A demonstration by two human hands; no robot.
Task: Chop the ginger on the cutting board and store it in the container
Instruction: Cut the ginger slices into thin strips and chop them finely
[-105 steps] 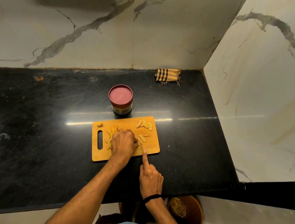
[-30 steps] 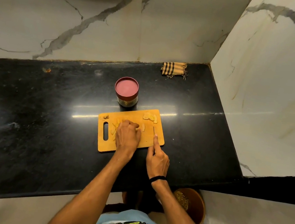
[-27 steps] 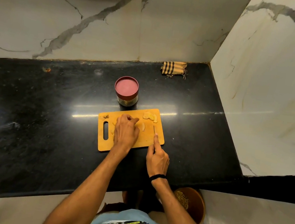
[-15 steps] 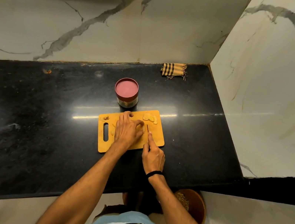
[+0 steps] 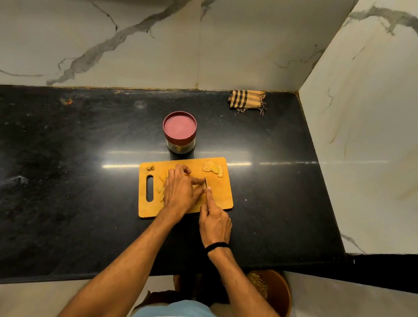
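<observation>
An orange cutting board (image 5: 220, 199) lies on the black counter. My left hand (image 5: 178, 192) presses down on ginger strips (image 5: 160, 191) in the middle of the board, fingers bent over them. My right hand (image 5: 215, 221) grips a small knife (image 5: 205, 182), forefinger along its back, blade tip right beside my left fingertips. A few ginger pieces (image 5: 213, 168) lie at the board's far right corner. The container (image 5: 179, 131), a small jar with a dark red lid, stands shut just behind the board.
A folded striped cloth (image 5: 246, 100) lies at the back near the wall corner. Marble walls close the counter behind and on the right. A brown bowl (image 5: 272, 290) with scraps sits below the counter's front edge. A small scrap (image 5: 149, 168) lies on the board's left corner.
My right hand has brought the knife leftward from the board's right part to my left fingertips. My left hand shifted slightly toward the far side over the ginger.
</observation>
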